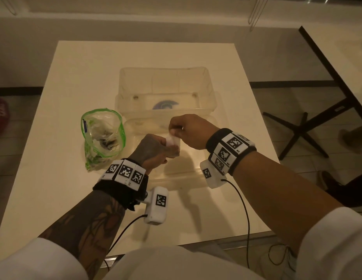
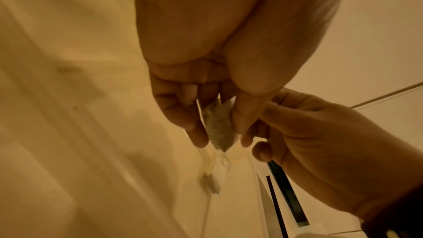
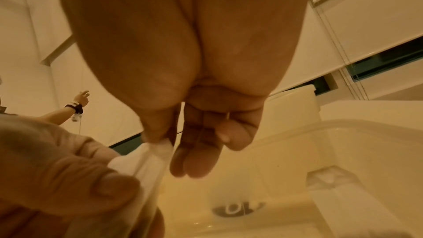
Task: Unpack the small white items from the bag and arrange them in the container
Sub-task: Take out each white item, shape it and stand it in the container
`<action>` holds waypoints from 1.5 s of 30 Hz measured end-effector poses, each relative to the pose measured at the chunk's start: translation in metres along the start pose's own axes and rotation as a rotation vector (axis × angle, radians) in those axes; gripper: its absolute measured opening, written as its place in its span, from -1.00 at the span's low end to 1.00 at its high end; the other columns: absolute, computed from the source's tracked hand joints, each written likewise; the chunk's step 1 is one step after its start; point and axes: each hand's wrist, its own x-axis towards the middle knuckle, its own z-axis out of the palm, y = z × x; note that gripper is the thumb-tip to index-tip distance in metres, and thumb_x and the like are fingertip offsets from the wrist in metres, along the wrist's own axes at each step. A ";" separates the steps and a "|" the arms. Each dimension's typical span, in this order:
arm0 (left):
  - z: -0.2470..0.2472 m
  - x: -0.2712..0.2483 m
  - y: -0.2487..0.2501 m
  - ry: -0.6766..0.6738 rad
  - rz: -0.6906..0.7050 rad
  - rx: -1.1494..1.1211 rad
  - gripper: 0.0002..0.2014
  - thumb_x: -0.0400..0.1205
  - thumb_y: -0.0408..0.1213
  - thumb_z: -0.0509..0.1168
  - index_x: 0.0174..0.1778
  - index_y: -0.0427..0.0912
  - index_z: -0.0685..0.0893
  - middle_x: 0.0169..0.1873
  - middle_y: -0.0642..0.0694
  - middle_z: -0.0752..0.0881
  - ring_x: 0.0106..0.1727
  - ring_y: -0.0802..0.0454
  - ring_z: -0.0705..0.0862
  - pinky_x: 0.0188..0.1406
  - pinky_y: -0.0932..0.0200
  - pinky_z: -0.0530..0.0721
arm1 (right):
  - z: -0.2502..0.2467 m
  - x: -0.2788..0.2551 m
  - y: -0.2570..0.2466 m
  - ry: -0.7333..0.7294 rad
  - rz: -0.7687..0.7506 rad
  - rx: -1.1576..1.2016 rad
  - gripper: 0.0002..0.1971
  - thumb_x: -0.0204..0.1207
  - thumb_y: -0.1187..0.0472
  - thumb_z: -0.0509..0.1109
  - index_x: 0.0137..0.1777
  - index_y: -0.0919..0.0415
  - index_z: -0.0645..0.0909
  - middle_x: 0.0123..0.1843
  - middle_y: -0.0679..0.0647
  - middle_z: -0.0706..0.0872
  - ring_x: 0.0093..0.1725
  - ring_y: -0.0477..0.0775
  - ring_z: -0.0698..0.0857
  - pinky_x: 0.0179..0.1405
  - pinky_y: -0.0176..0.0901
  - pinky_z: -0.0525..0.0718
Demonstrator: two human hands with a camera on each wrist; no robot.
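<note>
Pinching one small white item (image 1: 172, 141) together, the left hand (image 1: 150, 149) and right hand (image 1: 188, 131) hold it above the clear container (image 1: 206, 85). Left of the container, the bag (image 1: 103, 136) stands open on the counter (image 1: 75, 77).

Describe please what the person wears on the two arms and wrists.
Both forearms are bare below pushed-up white sleeves; the left forearm carries dark tattoos. Each wrist has a black band ringed with white blocks printed with black square markers. A white camera box hangs from each band, with a thin black cable.
</note>
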 end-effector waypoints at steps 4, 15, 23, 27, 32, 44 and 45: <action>0.003 0.001 0.001 0.036 0.032 -0.002 -0.95 0.56 -0.30 0.44 -0.13 -0.18 0.78 -0.22 -0.06 0.82 -0.13 0.06 0.79 -0.23 0.21 0.69 | 0.001 0.000 0.000 -0.052 0.009 -0.021 -0.86 0.62 0.16 0.33 0.01 0.18 0.70 -0.16 -0.01 0.69 -0.26 -0.10 0.59 -0.22 -0.22 0.48; 0.004 -0.001 0.005 0.029 -0.033 0.011 -0.88 0.54 -0.31 0.46 -0.04 -0.23 0.77 -0.13 -0.17 0.83 -0.08 -0.06 0.81 -0.20 0.12 0.68 | 0.000 0.001 0.000 0.050 0.005 -0.010 -0.95 0.56 0.21 0.43 -0.09 0.12 0.72 -0.28 -0.13 0.62 -0.28 -0.18 0.56 -0.32 -0.38 0.38; 0.009 0.003 0.008 0.068 -0.029 0.204 -0.68 0.43 -0.19 0.57 -0.08 -0.34 0.70 -0.18 -0.29 0.78 -0.11 -0.20 0.73 -0.03 -0.10 0.71 | 0.004 -0.001 0.001 0.066 0.035 -0.038 -0.86 0.56 0.26 0.41 0.09 0.11 0.63 -0.28 -0.21 0.48 -0.29 -0.19 0.49 -0.32 -0.39 0.35; 0.009 0.002 0.008 0.080 -0.025 0.197 -0.80 0.50 -0.28 0.49 -0.10 -0.35 0.73 -0.23 -0.25 0.80 -0.12 -0.16 0.77 0.02 -0.07 0.72 | 0.006 -0.002 0.000 0.051 0.022 -0.037 -0.85 0.56 0.25 0.43 0.10 0.10 0.64 -0.21 -0.11 0.56 -0.22 -0.09 0.53 -0.23 -0.32 0.40; 0.007 -0.004 0.007 0.024 -0.057 -0.014 -0.81 0.55 -0.25 0.47 -0.07 -0.33 0.77 -0.15 -0.24 0.82 -0.16 -0.02 0.78 -0.29 0.17 0.64 | 0.003 -0.004 0.001 0.055 -0.012 -0.051 -0.92 0.54 0.28 0.42 -0.14 0.11 0.59 -0.26 -0.09 0.58 -0.27 -0.07 0.54 -0.31 -0.33 0.39; 0.005 -0.003 0.000 0.145 -0.046 -0.080 -0.84 0.57 -0.36 0.44 -0.02 -0.39 0.74 -0.18 -0.22 0.81 -0.21 0.00 0.82 -0.29 0.22 0.70 | 0.007 -0.006 0.010 0.082 0.120 0.024 -0.82 0.66 0.25 0.14 -0.11 0.19 0.55 -0.12 0.10 0.69 -0.10 0.15 0.66 -0.09 -0.04 0.62; 0.004 -0.003 0.000 0.146 -0.057 -0.117 -0.83 0.58 -0.36 0.44 0.00 -0.38 0.73 -0.16 -0.21 0.81 -0.18 0.00 0.83 -0.24 0.21 0.72 | 0.006 -0.006 0.011 0.058 0.137 0.069 -0.78 0.68 0.21 0.14 -0.12 0.23 0.57 -0.14 0.12 0.71 -0.15 0.13 0.67 -0.14 -0.05 0.64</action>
